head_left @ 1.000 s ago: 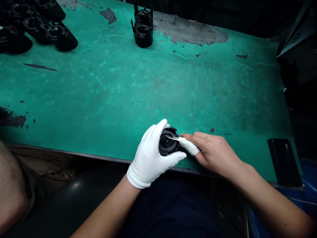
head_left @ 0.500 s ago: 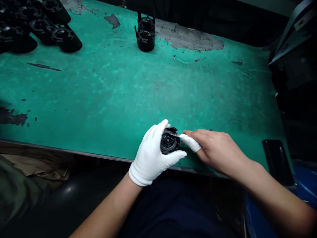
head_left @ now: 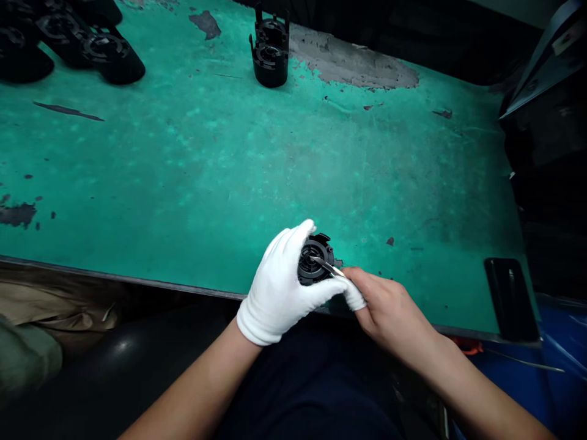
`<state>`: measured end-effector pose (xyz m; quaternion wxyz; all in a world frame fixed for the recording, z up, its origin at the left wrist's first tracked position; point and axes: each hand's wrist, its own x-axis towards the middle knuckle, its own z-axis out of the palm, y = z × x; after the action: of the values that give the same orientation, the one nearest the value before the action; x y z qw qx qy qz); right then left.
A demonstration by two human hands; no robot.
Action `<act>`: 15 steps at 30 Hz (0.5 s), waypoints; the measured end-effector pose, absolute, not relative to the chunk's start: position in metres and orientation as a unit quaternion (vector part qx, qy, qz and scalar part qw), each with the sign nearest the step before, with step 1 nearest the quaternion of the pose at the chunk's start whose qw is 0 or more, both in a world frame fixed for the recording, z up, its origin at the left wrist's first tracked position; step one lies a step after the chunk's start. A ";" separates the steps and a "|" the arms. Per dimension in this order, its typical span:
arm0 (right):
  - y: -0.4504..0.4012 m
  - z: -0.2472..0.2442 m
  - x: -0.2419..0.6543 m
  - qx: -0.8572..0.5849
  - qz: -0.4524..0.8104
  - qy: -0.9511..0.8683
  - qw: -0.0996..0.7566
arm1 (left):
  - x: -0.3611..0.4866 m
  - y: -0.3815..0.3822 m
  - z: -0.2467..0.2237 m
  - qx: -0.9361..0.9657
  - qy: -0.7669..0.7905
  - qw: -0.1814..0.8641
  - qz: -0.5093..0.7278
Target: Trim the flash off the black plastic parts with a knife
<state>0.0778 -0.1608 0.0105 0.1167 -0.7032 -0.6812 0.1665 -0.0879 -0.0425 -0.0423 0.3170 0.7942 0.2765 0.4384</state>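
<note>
Round black part (concentrically ringed) faces upward; slim blade overlaps it.

A dark phone-like slab lies on the worn green table near its right corner, beside something blue.

One camera, worn on the head, looks forward and steeply down over the green bench from the person's own side. Both forearms enter from the bottom edge, the left hand and right hand near the lens, below mid-frame. The bench's far side, farther off, reaches the top of the view
</note>
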 end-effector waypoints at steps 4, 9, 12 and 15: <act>-0.155 0.010 0.082 -0.681 0.168 -0.706 0.096 | -0.089 -0.041 -0.042 0.800 0.274 0.317 0.429; -0.148 0.028 0.090 -0.648 0.181 -0.736 0.082 | -0.091 -0.041 -0.041 0.803 0.270 0.319 0.425; -0.146 0.040 0.092 -0.662 0.152 -0.730 0.075 | -0.091 -0.041 -0.042 0.805 0.263 0.312 0.431; -0.143 0.048 0.093 -0.680 0.140 -0.720 0.000 | -0.091 -0.041 -0.043 0.806 0.261 0.307 0.435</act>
<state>0.0928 -0.1427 0.0485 0.0001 -0.6796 -0.7200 0.1402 -0.0908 -0.0407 -0.0426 0.3067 0.8057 0.2605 0.4346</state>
